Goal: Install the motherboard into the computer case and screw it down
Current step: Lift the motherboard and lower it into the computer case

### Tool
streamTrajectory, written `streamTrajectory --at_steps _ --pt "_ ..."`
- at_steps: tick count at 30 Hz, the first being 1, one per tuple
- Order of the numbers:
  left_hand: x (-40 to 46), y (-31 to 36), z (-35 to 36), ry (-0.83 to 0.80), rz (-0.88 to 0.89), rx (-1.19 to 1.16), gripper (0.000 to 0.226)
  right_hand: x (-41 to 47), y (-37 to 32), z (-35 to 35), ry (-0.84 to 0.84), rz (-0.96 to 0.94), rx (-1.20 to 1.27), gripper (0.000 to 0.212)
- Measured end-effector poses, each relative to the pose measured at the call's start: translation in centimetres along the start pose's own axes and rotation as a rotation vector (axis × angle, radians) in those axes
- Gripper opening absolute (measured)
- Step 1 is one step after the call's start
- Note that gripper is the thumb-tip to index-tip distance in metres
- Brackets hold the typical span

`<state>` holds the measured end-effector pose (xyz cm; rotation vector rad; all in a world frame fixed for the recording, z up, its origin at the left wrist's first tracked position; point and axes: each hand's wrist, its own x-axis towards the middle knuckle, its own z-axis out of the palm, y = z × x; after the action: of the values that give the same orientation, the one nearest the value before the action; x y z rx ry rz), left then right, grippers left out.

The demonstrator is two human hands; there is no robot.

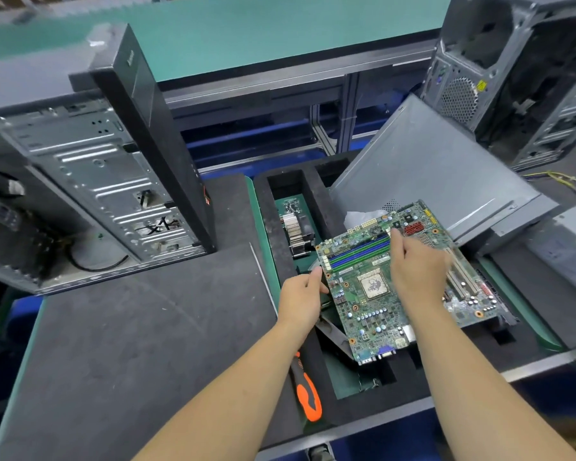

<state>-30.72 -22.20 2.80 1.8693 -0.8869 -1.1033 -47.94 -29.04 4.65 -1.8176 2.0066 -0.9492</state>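
Motherboard (376, 294): tilted over foam tray (273, 227), held by edges to spare components
Left hand (301, 301): pinching left edge
Right hand (416, 271): fingers curled over far side (grip partly hidden)
Case (90, 194): open at left, well apart, awaiting board
Screwdriver (308, 390): near, unused

Your right hand (416, 271) covers the middle of the motherboard (373, 314), so you cannot see what its fingertips touch there. Your left arm hides most of the screwdriver (308, 394), leaving only its orange handle showing. The open computer case (90, 194) runs off the left edge.
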Motion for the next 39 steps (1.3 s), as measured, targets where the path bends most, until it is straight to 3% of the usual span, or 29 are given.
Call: streamTrajectory --at_steps 2,3,5,6,8,10,12,14,15,19,21,24,27,30,33,36,39 --pt "-0.1 -0.3 -1.0 0.035 0.02 0.021 0.042 -0.8 -1.5 1.3 -0.105 0.017 0.168 0.027" --pt "-0.1 -0.4 -1.4 0.031 0.024 -0.009 0.035 -1.4 -2.7 1.8 -0.171 0.041 0.233 0.024" --pt "-0.4 -0.7 -2.5 -0.014 0.023 -0.062 0.021 -2.8 -4.8 3.3 -0.315 0.055 0.381 0.054" --pt "-0.5 -0.9 -3.2 -0.033 0.035 -0.07 0.034 -3.7 -5.7 4.2 -0.38 0.047 0.419 0.056" --pt "-0.5 -1.4 -4.8 -0.029 0.06 -0.086 0.057 -5.5 -7.7 5.7 -0.444 0.035 0.407 0.023" --pt "-0.3 -2.2 -6.6 0.02 0.07 -0.114 0.055 -7.2 -9.4 7.2 -0.481 0.033 0.396 0.03" --pt "-0.5 -3.2 -9.0 0.085 0.061 -0.13 0.044 -8.9 -11.0 8.7 -0.517 -0.031 0.4 0.02" --pt "-0.7 -4.6 -11.9 0.16 0.048 -0.138 0.036 -10.2 -12.8 10.1 -0.619 -0.115 0.405 0.051" --pt "-0.9 -5.3 -13.4 0.195 0.042 -0.145 0.034 -10.8 -13.9 10.5 -0.658 -0.13 0.382 0.057" --pt "-1.5 -8.6 -19.8 0.32 0.007 -0.177 0.028 -13.3 -17.5 13.5 -0.682 -0.145 0.308 0.053" --pt "-1.5 -9.5 -23.4 0.437 0.011 -0.172 0.029 -13.9 -20.1 14.6 -0.671 -0.135 0.327 0.069" --pt "-0.5 -8.9 -30.9 0.81 0.073 -0.159 0.047 -11.9 -25.6 15.0 -0.563 -0.077 0.58 0.099" --pt "1.2 -6.5 -40.1 1.101 0.111 -0.128 0.077 -7.7 -31.4 14.4 -0.394 0.018 0.762 0.103" --pt "3.5 -4.5 -47.1 1.039 0.05 -0.119 0.097 -5.3 -34.5 13.8 -0.264 0.034 0.774 0.055" --pt "5.3 -3.4 -48.7 0.829 0.082 -0.177 0.063 -4.8 -35.0 14.3 -0.185 0.036 0.749 0.019" --pt "5.9 -2.8 -47.8 0.906 0.09 -0.242 0.039 -4.7 -34.8 14.2 -0.116 -0.008 0.651 0.018" --pt "5.8 -2.0 -48.3 1.012 0.024 -0.13 0.038 -5.3 -34.5 13.6 0.014 -0.076 0.506 0.028"
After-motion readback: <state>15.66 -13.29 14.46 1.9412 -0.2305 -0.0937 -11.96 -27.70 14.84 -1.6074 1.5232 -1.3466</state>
